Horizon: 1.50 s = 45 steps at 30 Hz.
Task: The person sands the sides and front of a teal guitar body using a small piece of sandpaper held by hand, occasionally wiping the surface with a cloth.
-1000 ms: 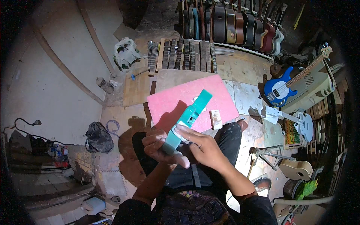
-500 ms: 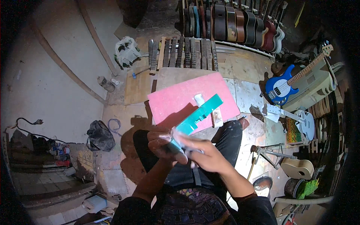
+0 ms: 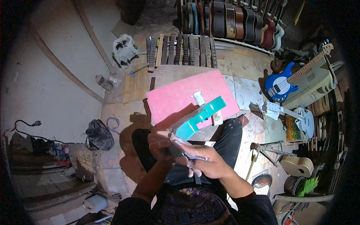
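Observation:
A glossy teal guitar body point(image 3: 191, 125), seen nearly edge-on with notches along its side, slants up and away from my lap. My left hand point(image 3: 159, 144) is closed around its near left end, its palm mostly hidden. My right hand point(image 3: 204, 159) presses against the near end from the right, with a thin pale sheet like sandpaper point(image 3: 197, 156) under its fingers. White dust or residue marks the fingers. Beyond the teal body lies a flat pink board point(image 3: 172, 93), bearing a small white block point(image 3: 198, 98) and a pale piece with a dark ridged edge point(image 3: 217, 119).
Several fretted necks point(image 3: 180, 50) lie in a row beyond the board, with a rack of guitars point(image 3: 240, 22) behind. To the right are a blue bass point(image 3: 279, 84), a white guitar point(image 3: 305, 123) and a stand point(image 3: 266, 150). A black bag point(image 3: 99, 135) sits left.
My right hand has shifted slightly along the near end of the teal guitar body and is less blurred. The body has tilted a little, showing more of its near face. My left hand keeps its hold.

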Each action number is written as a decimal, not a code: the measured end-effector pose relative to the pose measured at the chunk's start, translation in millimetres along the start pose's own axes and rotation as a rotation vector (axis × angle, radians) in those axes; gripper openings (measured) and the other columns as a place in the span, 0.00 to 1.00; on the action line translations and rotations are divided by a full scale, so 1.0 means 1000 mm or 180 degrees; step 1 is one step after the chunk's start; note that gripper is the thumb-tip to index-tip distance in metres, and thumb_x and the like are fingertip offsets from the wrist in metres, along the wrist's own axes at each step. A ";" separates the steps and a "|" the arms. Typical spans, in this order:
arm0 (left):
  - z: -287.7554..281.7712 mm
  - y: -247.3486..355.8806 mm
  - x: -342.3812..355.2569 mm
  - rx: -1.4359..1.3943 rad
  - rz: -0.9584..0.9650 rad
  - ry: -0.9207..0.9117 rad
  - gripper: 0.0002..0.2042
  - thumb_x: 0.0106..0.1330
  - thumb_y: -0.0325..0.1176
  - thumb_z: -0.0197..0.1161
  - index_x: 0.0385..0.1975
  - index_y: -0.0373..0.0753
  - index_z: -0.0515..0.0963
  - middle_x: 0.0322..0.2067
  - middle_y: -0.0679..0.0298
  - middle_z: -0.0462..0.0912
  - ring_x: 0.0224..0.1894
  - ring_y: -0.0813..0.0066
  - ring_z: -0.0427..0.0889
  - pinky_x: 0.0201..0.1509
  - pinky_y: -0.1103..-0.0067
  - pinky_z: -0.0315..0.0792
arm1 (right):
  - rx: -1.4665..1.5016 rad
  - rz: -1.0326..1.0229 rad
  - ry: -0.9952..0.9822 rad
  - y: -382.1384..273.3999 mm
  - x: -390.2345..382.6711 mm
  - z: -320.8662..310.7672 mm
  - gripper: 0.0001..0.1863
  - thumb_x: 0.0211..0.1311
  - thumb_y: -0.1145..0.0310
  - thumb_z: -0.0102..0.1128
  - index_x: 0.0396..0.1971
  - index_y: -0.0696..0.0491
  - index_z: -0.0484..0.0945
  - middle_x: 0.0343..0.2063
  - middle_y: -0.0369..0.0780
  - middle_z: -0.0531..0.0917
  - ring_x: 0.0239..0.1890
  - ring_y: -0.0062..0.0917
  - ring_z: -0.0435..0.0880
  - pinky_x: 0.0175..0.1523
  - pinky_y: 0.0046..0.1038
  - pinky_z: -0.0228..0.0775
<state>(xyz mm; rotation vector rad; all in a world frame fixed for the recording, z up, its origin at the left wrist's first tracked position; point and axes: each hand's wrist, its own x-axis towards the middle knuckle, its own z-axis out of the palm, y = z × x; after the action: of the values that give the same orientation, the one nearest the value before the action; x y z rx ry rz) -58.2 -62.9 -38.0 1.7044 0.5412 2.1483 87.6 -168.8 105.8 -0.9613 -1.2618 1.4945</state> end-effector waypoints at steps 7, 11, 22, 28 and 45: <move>-0.021 -0.015 -0.028 0.0056 -0.0240 -0.0035 0.37 0.54 0.72 0.71 0.43 0.42 0.71 0.37 0.64 0.73 0.38 0.69 0.76 0.38 0.74 0.74 | -0.0334 0.0383 0.0244 -0.007 0.001 0.007 0.39 0.55 0.85 0.51 0.70 0.47 0.73 0.70 0.49 0.72 0.51 0.40 0.88 0.53 0.34 0.84; -0.008 -0.011 -0.010 -0.0167 -0.0077 -0.0096 0.38 0.54 0.72 0.72 0.43 0.41 0.71 0.37 0.62 0.74 0.38 0.68 0.76 0.37 0.73 0.72 | -0.1522 -0.0939 0.0542 0.022 0.019 -0.004 0.38 0.55 0.85 0.51 0.70 0.51 0.72 0.70 0.48 0.72 0.64 0.44 0.81 0.64 0.38 0.78; 0.032 0.031 0.066 -0.0285 -0.0471 -0.0444 0.33 0.66 0.67 0.64 0.42 0.37 0.70 0.38 0.58 0.71 0.39 0.69 0.73 0.42 0.72 0.71 | -0.1842 -0.0478 0.1053 0.018 0.014 0.008 0.42 0.55 0.85 0.49 0.74 0.51 0.66 0.74 0.53 0.64 0.71 0.48 0.72 0.74 0.36 0.66; 0.028 0.006 0.059 -0.0584 -0.0812 -0.0568 0.33 0.69 0.67 0.60 0.43 0.35 0.69 0.40 0.58 0.68 0.41 0.69 0.70 0.44 0.73 0.68 | -0.1634 -0.1191 0.1011 0.039 0.023 0.017 0.42 0.57 0.84 0.52 0.76 0.56 0.61 0.74 0.56 0.62 0.72 0.51 0.68 0.73 0.40 0.67; 0.052 0.014 0.099 0.0292 -0.1421 -0.1175 0.28 0.59 0.41 0.78 0.51 0.32 0.70 0.44 0.56 0.72 0.45 0.63 0.75 0.52 0.69 0.70 | -0.1254 -0.1450 0.1683 0.049 0.054 0.012 0.40 0.56 0.85 0.46 0.74 0.61 0.61 0.76 0.59 0.55 0.78 0.50 0.58 0.79 0.35 0.54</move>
<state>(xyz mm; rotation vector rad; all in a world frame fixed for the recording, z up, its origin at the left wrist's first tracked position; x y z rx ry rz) -29.6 -22.2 62.5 1.7671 0.8272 1.4814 54.3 -122.1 59.1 -1.1309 -1.2813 0.5940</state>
